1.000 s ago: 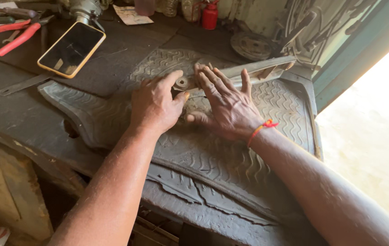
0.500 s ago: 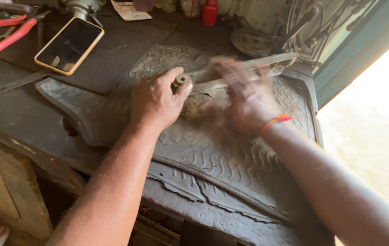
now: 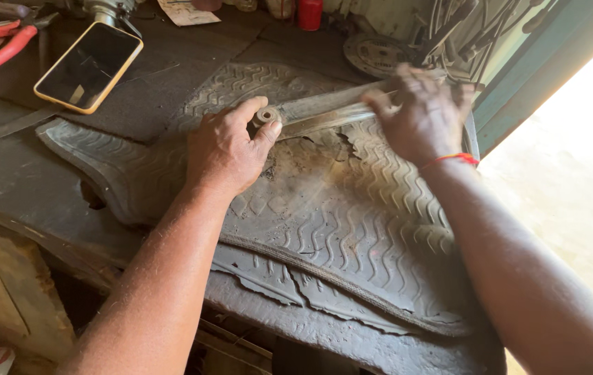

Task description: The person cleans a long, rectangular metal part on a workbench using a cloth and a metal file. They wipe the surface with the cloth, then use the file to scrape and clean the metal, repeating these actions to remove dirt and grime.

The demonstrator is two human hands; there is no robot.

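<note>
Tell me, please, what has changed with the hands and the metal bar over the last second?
The right hand lifted off the worn grey rubber mat and slid along the long flat metal bar, gripping its far end. The left hand stayed pinching the bar's round bushing end.

Your left hand lies knuckles up, thumb and forefinger pinched in a small grip; your right hand reaches further out, fingers curled closed, forearm extended

We note a dull, grimy metal bar; a matt, ribbed, cracked rubber mat; a glossy glass-faced phone at ten o'clock; a rough, dark counter.
</note>
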